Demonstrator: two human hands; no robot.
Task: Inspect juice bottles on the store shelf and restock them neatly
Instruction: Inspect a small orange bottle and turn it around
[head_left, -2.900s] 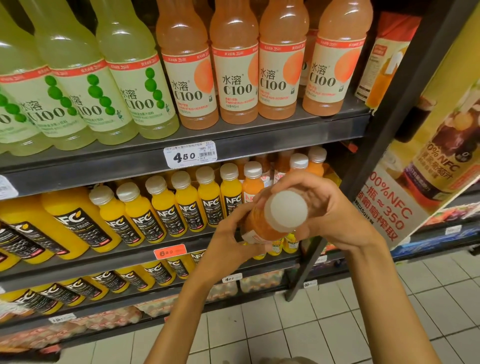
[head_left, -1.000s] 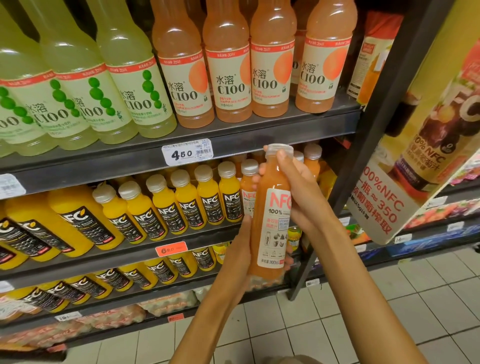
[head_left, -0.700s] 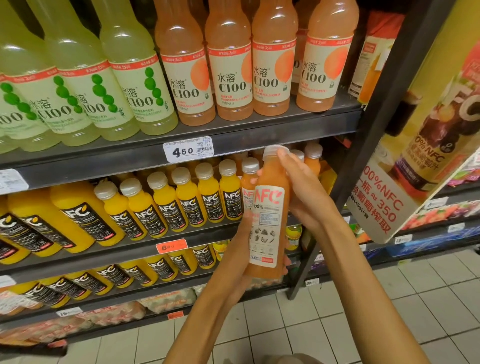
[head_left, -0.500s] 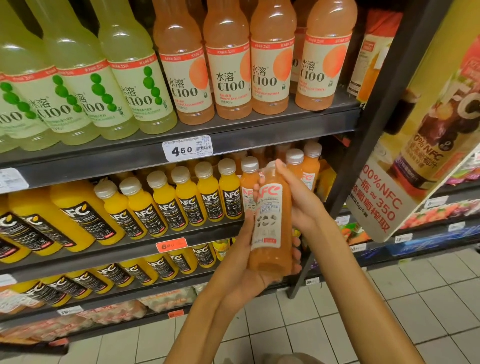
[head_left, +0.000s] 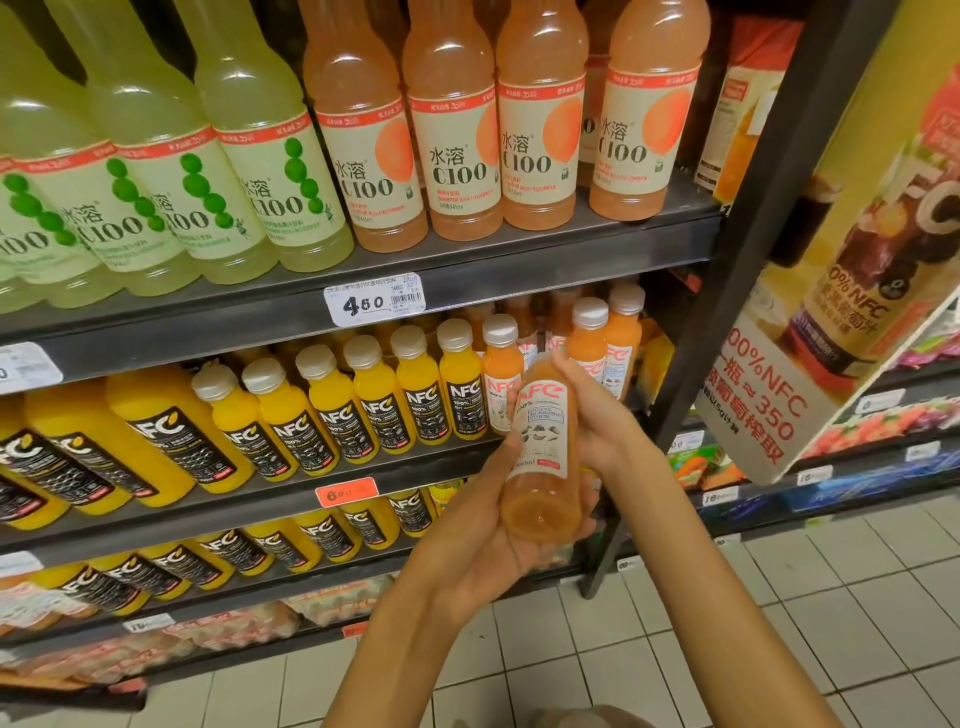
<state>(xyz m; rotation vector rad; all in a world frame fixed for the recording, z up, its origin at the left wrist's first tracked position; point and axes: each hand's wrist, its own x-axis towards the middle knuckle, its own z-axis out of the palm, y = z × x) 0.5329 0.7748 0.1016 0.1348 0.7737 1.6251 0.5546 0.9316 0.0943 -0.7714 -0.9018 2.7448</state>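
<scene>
I hold an orange NFC juice bottle (head_left: 543, 447) with a white label in front of the middle shelf. It is tilted with its base toward me and its cap end toward the shelf. My left hand (head_left: 483, 535) cradles the lower body from the left and beneath. My right hand (head_left: 597, 415) grips the upper part, and the cap is hidden behind it. Behind the bottle, a row of orange NFC bottles (head_left: 589, 343) stands at the right end of the middle shelf (head_left: 291, 501), next to several yellow NFC bottles (head_left: 374, 400).
The top shelf (head_left: 519, 270) carries green and peach C100 bottles (head_left: 457, 130). A dark upright post (head_left: 727, 291) bounds the shelves on the right, with a yellow NFC advert board (head_left: 831, 312) beside it. More yellow bottles lie on the lower shelf. Tiled floor (head_left: 675, 649) lies below.
The bottle has tipped from upright to base-toward-me and dropped slightly lower. My left hand slid further under its base, while my right hand stayed on the cap end.
</scene>
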